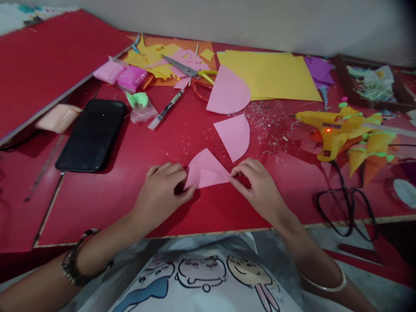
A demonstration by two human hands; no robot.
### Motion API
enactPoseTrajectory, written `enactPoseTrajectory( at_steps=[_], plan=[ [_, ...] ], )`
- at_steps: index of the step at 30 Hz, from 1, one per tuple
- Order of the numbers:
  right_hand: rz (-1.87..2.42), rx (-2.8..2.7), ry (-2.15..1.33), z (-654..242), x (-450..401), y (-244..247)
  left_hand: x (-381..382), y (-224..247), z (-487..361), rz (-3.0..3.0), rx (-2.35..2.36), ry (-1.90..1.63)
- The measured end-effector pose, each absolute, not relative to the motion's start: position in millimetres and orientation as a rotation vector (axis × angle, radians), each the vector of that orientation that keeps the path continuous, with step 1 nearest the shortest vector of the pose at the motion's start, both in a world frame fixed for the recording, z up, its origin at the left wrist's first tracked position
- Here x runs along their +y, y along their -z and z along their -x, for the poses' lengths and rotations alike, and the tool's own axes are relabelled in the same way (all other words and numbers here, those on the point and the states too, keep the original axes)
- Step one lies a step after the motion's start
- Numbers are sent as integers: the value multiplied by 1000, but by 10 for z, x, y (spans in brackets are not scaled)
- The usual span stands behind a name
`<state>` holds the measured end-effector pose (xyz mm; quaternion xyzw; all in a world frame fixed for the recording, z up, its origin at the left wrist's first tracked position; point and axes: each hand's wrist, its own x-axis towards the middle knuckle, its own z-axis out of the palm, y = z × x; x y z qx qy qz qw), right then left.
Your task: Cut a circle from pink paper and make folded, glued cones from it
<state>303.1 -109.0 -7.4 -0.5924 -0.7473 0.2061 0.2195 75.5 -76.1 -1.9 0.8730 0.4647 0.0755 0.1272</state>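
Note:
A folded pink paper piece (pixel 208 169) lies near the front of the red table, its layers overlapping. My left hand (pixel 165 186) pinches its left corner between thumb and curled fingers. At the opposite corner, the thumb and fingertips of my right hand (pixel 255 184) close on the paper's tip. Just beyond it rests a pink paper wedge (pixel 234 136) with a rounded edge. Farther back lies a larger pink half-round paper (pixel 229 92), partly over the handles of a pair of scissors (pixel 186 69).
A black phone (pixel 91 135) and a pen (pixel 167 108) lie to the left. Yellow sheets (pixel 276 76) and paper scraps (pixel 152 56) are at the back. On the right sits a yellow glue gun (pixel 328 130) with a red light lit and its black cord (pixel 344 203) looping off the front edge.

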Motion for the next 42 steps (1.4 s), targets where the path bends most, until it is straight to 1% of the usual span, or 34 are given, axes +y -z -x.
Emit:
enactPoseTrajectory(
  at_steps=[5,11,15,18,24,27,37,42],
  plan=[
    [1645,-2141,-571,-3078,-1083,69,-754,31,-752,-2551,1351,-219],
    [1649,-2313,-428,-2996,-1109,33,-734,-12,-776,-2603,1309,-159],
    [1680,-2309,-396,-2934,-1116,3,-686,-59,-805,-2543,1351,-175],
    [1746,-2262,-379,-2872,-1117,-8,-643,-84,-803,-2503,1297,-147],
    [1983,-2230,-134,-2669,-1119,-7,-668,-54,-729,-2492,1252,-170],
    [2031,-2216,-56,-2606,-1124,-6,-692,-36,-707,-2493,1257,-190],
    [2026,-2186,-155,-2651,-1118,-52,-706,-32,-721,-2473,1260,-190],
    [2016,-2165,-194,-2682,-1142,-45,-721,-3,-704,-2504,1265,-266]
  ],
)
